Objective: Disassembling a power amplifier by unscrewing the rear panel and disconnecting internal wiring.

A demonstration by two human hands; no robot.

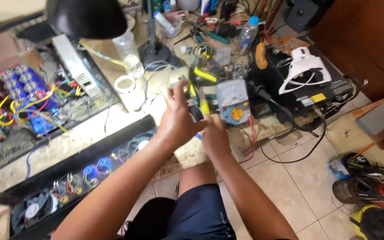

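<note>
left hand [177,119]: raised over the surface [112,133] edge, fingers spread upward, thumb side pressed to a black tape roll [196,114].
right hand [214,137]: just below and touching the left; grip pinched on the roll and a yellow-handled tool [204,106].
tape roll: between both hands, above the knee.
meter [233,101]: grey analog meter with an orange dial, just right of the hands.
white cup [126,85]: left of the hands, contents cannot tell.
clear tub [170,26]: at the back, holds a white tube.
black case [72,178]: long and open, holds fans and coiled wires.
plastic bottle [248,34]: upright at the back, blue cap.
</note>
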